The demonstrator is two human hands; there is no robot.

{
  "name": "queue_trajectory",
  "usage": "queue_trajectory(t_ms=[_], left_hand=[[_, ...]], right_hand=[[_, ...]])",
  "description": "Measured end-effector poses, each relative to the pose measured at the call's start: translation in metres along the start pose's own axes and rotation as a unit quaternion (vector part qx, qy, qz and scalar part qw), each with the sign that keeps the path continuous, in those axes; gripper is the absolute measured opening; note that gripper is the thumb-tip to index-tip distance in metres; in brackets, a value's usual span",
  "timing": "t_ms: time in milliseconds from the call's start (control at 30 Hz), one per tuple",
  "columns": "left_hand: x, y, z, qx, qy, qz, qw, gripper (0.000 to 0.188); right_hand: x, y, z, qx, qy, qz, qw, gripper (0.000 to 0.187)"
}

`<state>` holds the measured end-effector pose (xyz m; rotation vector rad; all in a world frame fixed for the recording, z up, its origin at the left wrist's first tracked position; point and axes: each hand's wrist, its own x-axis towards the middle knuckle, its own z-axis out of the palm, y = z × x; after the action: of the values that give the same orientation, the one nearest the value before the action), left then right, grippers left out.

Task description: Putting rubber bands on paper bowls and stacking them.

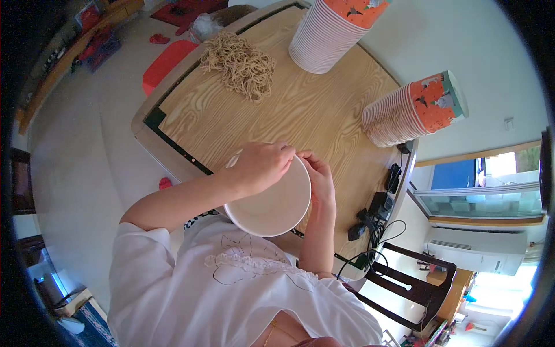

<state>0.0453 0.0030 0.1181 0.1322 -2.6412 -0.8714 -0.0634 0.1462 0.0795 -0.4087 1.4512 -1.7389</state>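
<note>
Left hand (263,165) reached over the mouth of the white tub (272,208), elbow out wide, fingers bunched at its rim, couldn't tell on what. Tub was by the table's (312,110) near edge; right hand (318,178) gripped its side, forearm pretty straight.

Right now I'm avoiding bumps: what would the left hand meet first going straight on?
Probably the right hand, just past the left hand at the rim of the white paper tub; depth is unclear.

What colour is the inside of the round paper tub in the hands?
The round paper tub is plain white inside, best seen in the head view.
</note>
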Motion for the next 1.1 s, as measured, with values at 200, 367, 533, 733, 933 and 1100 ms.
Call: queue_trajectory(t_ms=[200, 367, 533, 733, 933, 1100], left_hand=[[0.000, 0.000, -0.003, 0.000, 0.001, 0.019, 1.000, 0.010], [0.000, 0.006, -0.012, 0.023, -0.031, -0.001, 0.999, 0.018], [0.002, 0.004, -0.020, 0.044, -0.018, 0.017, 0.999, 0.022], [0.025, 0.006, -0.040, 0.031, -0.085, -0.005, 0.996, 0.024], [0.048, -0.032, -0.017, -0.194, -0.279, -0.114, 0.934, 0.027], [0.044, -0.039, -0.011, -0.406, -0.314, -0.182, 0.839, 0.029]], right_hand=[[0.005, 0.005, 0.004, -0.015, -0.004, -0.031, 0.999, 0.010], [0.005, 0.006, 0.007, 0.021, 0.051, -0.047, 0.997, 0.011], [0.002, 0.001, 0.013, 0.052, 0.081, -0.057, 0.994, 0.011], [0.007, -0.006, 0.009, 0.008, 0.053, -0.133, 0.990, 0.008], [0.009, -0.007, 0.011, -0.087, 0.034, -0.168, 0.981, 0.006], [0.005, -0.015, 0.023, -0.130, 0.060, -0.155, 0.978, 0.009]])
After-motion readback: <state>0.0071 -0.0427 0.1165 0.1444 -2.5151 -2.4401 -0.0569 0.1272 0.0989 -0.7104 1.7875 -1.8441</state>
